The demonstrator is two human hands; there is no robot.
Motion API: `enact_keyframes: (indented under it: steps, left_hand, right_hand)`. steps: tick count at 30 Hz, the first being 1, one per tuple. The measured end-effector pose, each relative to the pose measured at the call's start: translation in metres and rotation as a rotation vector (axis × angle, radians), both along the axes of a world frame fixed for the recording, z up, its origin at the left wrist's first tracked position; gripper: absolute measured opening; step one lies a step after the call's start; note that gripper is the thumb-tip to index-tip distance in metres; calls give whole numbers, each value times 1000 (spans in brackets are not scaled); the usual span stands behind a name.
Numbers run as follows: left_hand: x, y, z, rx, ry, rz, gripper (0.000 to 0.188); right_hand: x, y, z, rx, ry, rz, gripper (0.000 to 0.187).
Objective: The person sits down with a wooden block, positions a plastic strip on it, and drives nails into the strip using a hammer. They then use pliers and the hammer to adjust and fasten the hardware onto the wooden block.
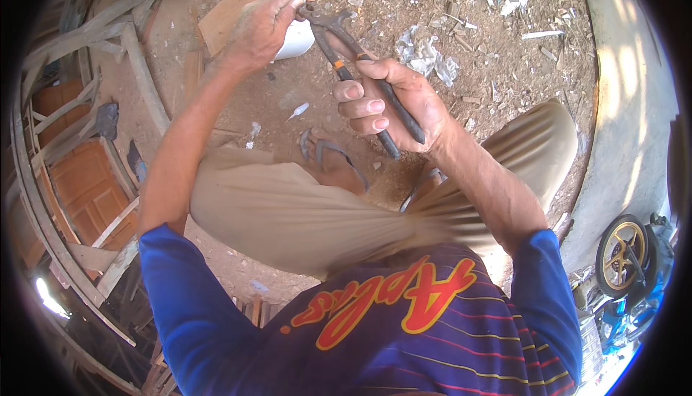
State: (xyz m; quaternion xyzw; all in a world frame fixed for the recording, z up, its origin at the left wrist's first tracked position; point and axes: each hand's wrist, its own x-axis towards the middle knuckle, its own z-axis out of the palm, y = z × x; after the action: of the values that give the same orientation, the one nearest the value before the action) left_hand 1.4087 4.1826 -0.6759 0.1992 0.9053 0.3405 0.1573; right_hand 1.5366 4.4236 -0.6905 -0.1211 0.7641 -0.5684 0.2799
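My right hand (400, 104) is wrapped round the black handles of a pair of pincers (327, 48) with orange bands. The dark metal jaws point up and left, toward the fingertips of my left hand (268, 27). Those fingertips are pinched together right beside the jaws; whatever they hold is too small or too hidden to make out. Under my left hand are a flat piece of wood (225, 19) and a white rounded container (297, 40), both partly covered by the hand.
Wood chips and scraps litter the dirt floor, with a crumpled clear plastic piece (427, 55) beyond my right hand. Wooden frames (144, 75) and a panelled door (90, 190) stand at the left. A pale slab (623, 100) and a motorbike wheel (621, 255) are at the right.
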Motion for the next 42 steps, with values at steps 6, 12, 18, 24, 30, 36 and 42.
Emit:
enact_keyframes:
  steps: [6,12,18,24,30,36,42]
  left_hand:
    - [-24,-29,-1,69,-95,289,33]
    - [-27,-28,0,431,-288,531,35]
    - [-25,-50,-4,679,-426,469,36]
    - [-24,-45,-5,728,-434,441,37]
    - [-19,-81,-19,758,-478,454,44]
    - [-9,-68,-1,586,-410,652,51]
    - [6,-58,8,416,-395,761,49]
  right_hand:
    - [9,3,10,87,-32,47,67]
    - [12,20,-3,-199,-422,-91,73]
    - [7,27,-57,-82,-357,-142,69]
    - [16,28,-143,384,-136,-274,66]
    - [5,38,-163,662,-75,-226,57]
    - [-64,75,-195,649,-124,-459,38]
    - [-122,154,-255,769,-19,-1034,25]
